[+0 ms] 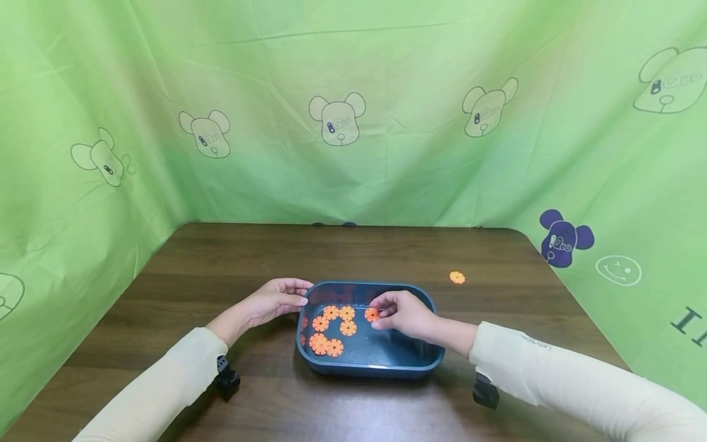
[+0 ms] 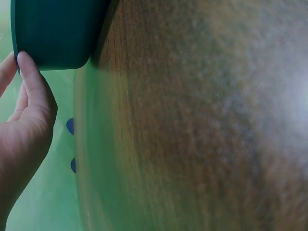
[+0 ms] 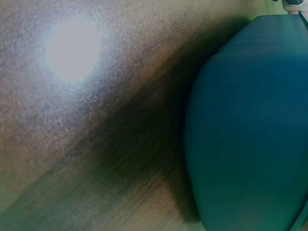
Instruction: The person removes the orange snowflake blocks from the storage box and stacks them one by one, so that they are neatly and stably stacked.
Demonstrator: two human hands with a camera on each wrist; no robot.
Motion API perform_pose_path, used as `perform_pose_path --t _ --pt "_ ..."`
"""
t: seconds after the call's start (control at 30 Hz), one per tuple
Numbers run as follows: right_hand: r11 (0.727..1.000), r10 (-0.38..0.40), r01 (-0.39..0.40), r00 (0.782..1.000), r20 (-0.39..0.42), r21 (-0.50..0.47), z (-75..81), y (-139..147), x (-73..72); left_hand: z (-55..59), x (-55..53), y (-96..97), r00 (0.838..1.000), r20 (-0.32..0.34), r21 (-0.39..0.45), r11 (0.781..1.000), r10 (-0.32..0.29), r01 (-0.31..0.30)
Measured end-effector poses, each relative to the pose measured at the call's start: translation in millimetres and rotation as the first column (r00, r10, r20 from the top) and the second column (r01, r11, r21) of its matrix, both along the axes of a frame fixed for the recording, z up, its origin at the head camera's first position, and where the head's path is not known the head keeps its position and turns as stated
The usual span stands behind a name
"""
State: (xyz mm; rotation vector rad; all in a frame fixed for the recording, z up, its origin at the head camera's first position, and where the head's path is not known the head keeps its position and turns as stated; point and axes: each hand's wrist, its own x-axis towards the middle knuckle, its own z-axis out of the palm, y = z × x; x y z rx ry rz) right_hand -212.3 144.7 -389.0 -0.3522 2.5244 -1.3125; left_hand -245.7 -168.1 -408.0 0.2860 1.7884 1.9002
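Observation:
A dark blue rectangular tub (image 1: 386, 362) stands on the wooden table. At its left end my left hand (image 1: 278, 299) pinches the rim; in the left wrist view the left hand (image 2: 31, 110) has its fingers at the edge of the tub (image 2: 53, 36). My right hand (image 1: 407, 316) is over the inside of the tub, with an orange flower-shaped piece (image 1: 372, 314) between thumb and fingertips. Several similar orange flower pieces (image 1: 348, 328) lie in the tub's left half. The right wrist view shows only the outer wall of the tub (image 3: 245, 125), not the right hand's fingers.
One more orange flower piece (image 1: 457, 277) lies on the table (image 1: 248, 245), beyond the tub to the right. A green curtain (image 1: 265, 67) with printed bear heads hangs behind and at both sides of the table.

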Motion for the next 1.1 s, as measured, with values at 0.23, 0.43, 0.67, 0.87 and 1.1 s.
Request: perform_pose_path --t 0.23,0.43,0.67,0.87,1.1 --pt "0.999 -0.010 0.010 1.000 0.005 0.033 -4.3 -1.8 -3.5 -0.7 -1.3 -0.8 1.000 -0.003 -0.006 1.000 -0.009 0.009" --pt "0.998 0.006 -0.006 1.000 0.009 0.066 -5.1 -2.8 -4.3 -0.9 -1.9 -1.2 1.000 -0.006 -0.006 1.000 -0.012 0.012" --pt "0.994 0.058 -0.058 0.998 0.009 0.088 -7.0 -4.7 -6.1 -1.8 -1.6 -0.7 1.000 0.005 -0.008 1.000 0.001 -0.001" --pt "0.990 0.094 -0.094 0.996 0.004 0.102 -9.7 -6.8 -7.2 -3.0 -2.3 -0.3 1.000 0.007 -0.007 1.000 0.001 -0.001" --pt "0.978 0.160 -0.153 0.986 -0.040 0.139 -9.5 -5.9 -8.6 -2.8 -2.5 0.0 1.000 0.007 -0.009 1.000 0.002 -0.002"
